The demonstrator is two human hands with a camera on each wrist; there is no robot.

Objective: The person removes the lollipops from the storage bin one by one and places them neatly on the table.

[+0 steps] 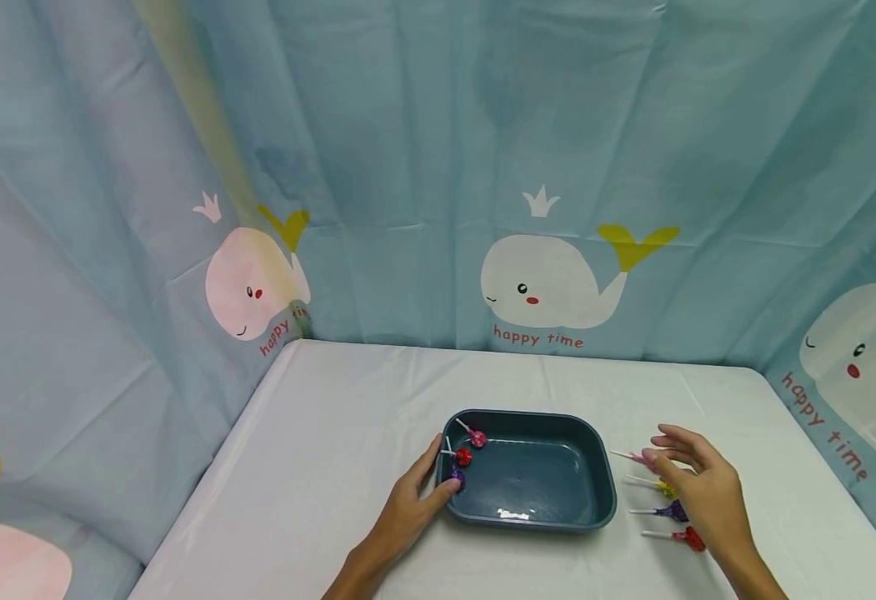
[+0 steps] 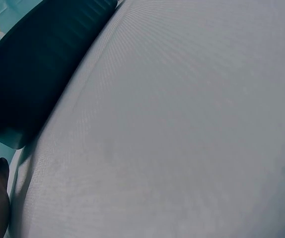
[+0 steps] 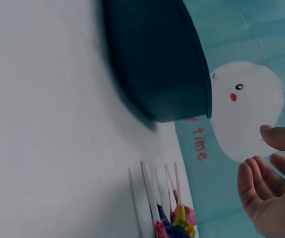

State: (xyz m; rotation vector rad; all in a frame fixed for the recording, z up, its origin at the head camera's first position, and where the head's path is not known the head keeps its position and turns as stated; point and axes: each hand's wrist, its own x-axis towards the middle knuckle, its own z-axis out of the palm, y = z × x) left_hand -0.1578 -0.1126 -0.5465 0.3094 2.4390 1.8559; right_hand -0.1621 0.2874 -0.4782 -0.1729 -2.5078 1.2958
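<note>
A dark teal plastic tray [image 1: 528,523] stands on the white cloth. My left hand [image 1: 407,508] grips its left wall, thumb over the rim and fingers along the outside. Inside, along that same wall, lie a pink lollipop [image 1: 478,438], a red lollipop [image 1: 463,457] and a purple lollipop [image 1: 458,477]. To the tray's right is a column of lollipops, sticks pointing left: pink [image 1: 646,460], yellow [image 1: 666,489], purple [image 1: 676,511] and red [image 1: 693,540]. Over the pink end hovers my right hand [image 1: 703,492], holding nothing; the right wrist view shows thumb and loosely bent fingers apart.
A white cloth [image 1: 317,433] covers the table, whose far edge meets a blue-green curtain [image 1: 407,167] printed with whales. More curtain hangs along the left and right sides.
</note>
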